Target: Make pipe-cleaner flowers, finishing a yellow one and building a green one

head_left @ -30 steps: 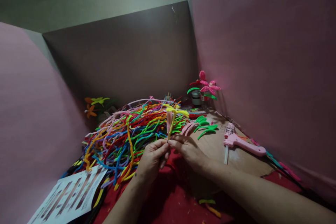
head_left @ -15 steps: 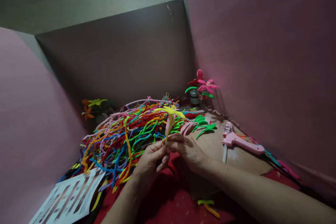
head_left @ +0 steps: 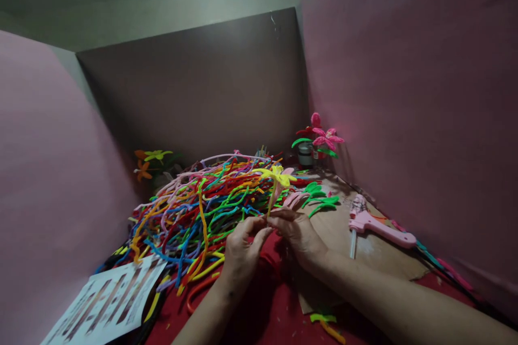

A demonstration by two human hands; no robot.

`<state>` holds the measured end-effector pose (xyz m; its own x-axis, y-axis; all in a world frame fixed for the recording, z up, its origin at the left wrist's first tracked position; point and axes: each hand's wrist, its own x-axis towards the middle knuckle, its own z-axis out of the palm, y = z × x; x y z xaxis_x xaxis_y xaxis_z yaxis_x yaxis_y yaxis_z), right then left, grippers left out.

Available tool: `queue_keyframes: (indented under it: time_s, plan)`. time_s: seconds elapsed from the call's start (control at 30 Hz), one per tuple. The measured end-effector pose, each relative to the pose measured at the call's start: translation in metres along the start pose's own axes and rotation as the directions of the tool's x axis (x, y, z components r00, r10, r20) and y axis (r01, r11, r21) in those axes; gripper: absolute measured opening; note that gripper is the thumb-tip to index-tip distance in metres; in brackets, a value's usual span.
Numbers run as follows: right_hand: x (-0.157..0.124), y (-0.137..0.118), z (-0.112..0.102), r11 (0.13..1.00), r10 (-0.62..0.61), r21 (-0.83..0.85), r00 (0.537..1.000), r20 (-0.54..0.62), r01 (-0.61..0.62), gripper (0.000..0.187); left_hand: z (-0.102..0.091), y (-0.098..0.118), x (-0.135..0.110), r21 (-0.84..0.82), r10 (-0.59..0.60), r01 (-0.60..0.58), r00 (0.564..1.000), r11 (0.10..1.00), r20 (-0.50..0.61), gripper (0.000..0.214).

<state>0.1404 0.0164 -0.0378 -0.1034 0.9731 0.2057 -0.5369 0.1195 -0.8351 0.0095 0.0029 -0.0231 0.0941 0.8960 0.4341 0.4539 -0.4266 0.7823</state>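
Note:
A pipe-cleaner flower (head_left: 277,178) with yellow and pale pink petals stands upright above my hands, its thin yellowish stem pointing down. My right hand (head_left: 301,237) is closed, pinching the stem's lower end between thumb and fingers. From the other side my left hand (head_left: 245,248) meets it, fingertips curled at the same lower end of the stem. The stem's very tip is hidden by the fingers. Just behind the flower lie pale pink looped pieces (head_left: 294,200) and green leaf shapes (head_left: 319,198) made of pipe cleaner.
A big heap of coloured pipe cleaners (head_left: 210,205) fills the left and middle. On cardboard (head_left: 335,232) at right rests a pink glue gun (head_left: 378,227). A printed sheet (head_left: 109,302) lies front left. Finished pink flowers (head_left: 327,138) and orange flowers (head_left: 142,170) stand behind.
The flower has turned slightly, showing more pink behind its yellow petals. My left fingers have loosened and shifted at the stem's base. The whole view has swung a little left.

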Motion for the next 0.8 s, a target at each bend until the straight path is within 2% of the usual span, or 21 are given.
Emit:
queue_keyframes:
  time_s: [0.13, 0.27, 0.4, 0.5, 0.57, 0.67, 0.73, 0.8]
  plan:
    - [-0.002, 0.001, 0.0, 1.0, -0.006, 0.015, 0.999, 0.036, 0.006, 0.014, 0.003, -0.005, -0.004, 0.097, 0.106, -0.103, 0.994, 0.99, -0.024, 0.009]
    - [-0.005, -0.001, 0.001, 1.0, 0.029, -0.003, 0.999, 0.03, -0.028, 0.014, 0.003, -0.003, -0.005, 0.076, 0.106, -0.107, 0.994, 0.991, 0.02, 0.012]
    - [-0.004, -0.003, 0.003, 0.996, 0.038, -0.079, 0.998, 0.043, -0.035, 0.017, 0.002, 0.0, -0.004, 0.024, 0.055, -0.055, 0.999, 0.998, -0.003, 0.014]
    - [-0.004, -0.003, 0.003, 0.993, 0.082, -0.095, 0.995, 0.062, -0.076, 0.017, 0.002, 0.004, -0.002, -0.127, -0.061, 0.059, 0.998, 0.99, -0.012, 0.013]
    - [-0.003, -0.002, 0.002, 0.992, 0.084, -0.099, 0.995, 0.062, -0.078, 0.016, 0.001, 0.006, 0.0, -0.27, -0.165, 0.169, 0.986, 0.948, 0.038, 0.015]
    - [-0.003, -0.002, 0.0, 0.991, 0.077, -0.114, 0.994, 0.081, -0.068, 0.016, 0.0, 0.006, 0.002, -0.507, -0.282, 0.333, 0.943, 0.795, 0.177, 0.02]
    - [-0.003, -0.003, 0.0, 0.991, 0.093, -0.11, 0.985, 0.143, -0.078, 0.016, 0.0, 0.004, 0.002, -0.605, -0.305, 0.403, 0.915, 0.687, 0.264, 0.025]
    - [-0.003, -0.004, 0.001, 0.992, 0.106, -0.096, 0.971, 0.214, -0.087, 0.016, 0.0, 0.002, 0.002, -0.635, -0.304, 0.443, 0.897, 0.634, 0.322, 0.029]
